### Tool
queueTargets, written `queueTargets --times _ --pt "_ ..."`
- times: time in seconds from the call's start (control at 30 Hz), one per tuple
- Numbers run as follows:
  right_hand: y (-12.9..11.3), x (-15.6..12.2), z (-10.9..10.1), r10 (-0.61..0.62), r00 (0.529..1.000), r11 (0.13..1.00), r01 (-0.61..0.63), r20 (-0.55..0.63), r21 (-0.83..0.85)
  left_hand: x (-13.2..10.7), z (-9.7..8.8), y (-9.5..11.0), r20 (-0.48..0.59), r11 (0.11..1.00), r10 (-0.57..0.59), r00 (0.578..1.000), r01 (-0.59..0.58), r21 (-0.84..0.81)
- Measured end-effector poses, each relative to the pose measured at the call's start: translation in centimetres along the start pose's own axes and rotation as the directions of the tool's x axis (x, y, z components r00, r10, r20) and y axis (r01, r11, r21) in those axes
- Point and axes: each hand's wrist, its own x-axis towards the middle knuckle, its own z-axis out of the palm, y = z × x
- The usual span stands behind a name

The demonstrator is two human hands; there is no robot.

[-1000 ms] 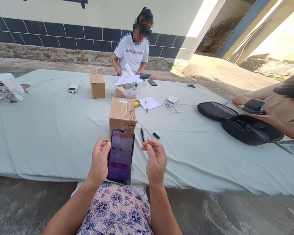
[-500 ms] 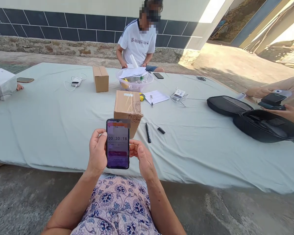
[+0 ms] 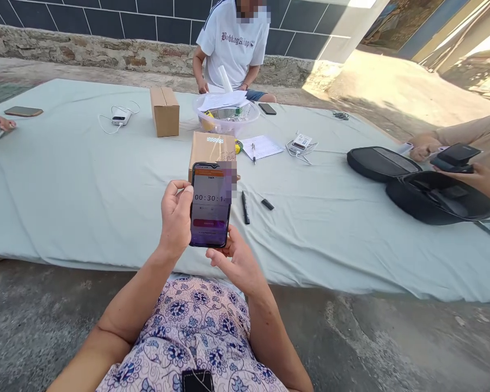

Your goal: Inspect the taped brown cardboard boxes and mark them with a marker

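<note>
My left hand grips a dark smartphone by its left edge, thumb at the front. On the lit screen a timer shows digits beginning 00:30 above a red button. My right hand is at the phone's lower right corner, fingers curled at its edge and partly behind it, thumb just below the bottom. Behind the phone stands a scuffed cardboard box, its front largely hidden. An uncapped black marker lies to the right, with its cap beside it.
A plastic basin holds papers and tools, near a smaller carton. A pen lies on a written sheet. Power banks with cables lie left and right. A co-worker sits opposite; another's hands hold a device above an open black case.
Both hands and the phone have moved up and slightly right in view, and the phone is tilted. My right thumb has dropped below the phone. At far left, the white box has left view.
</note>
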Motion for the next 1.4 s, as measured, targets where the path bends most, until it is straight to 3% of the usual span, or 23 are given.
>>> queueTargets --times 0.23,1.4 --pt "0.7 -0.1 0.2 0.018 0.997 0.999 -0.021 -0.077 -0.037 -0.7 0.2 -0.3 0.022 1.000 -0.001 1.000 0.000 0.013" --pt "1.9 0.3 0.4 0.064 0.996 0.992 -0.057 0.066 -0.112 -1.0 -2.1 -1.1 -0.067 0.997 0.001 0.998 0.004 0.074"
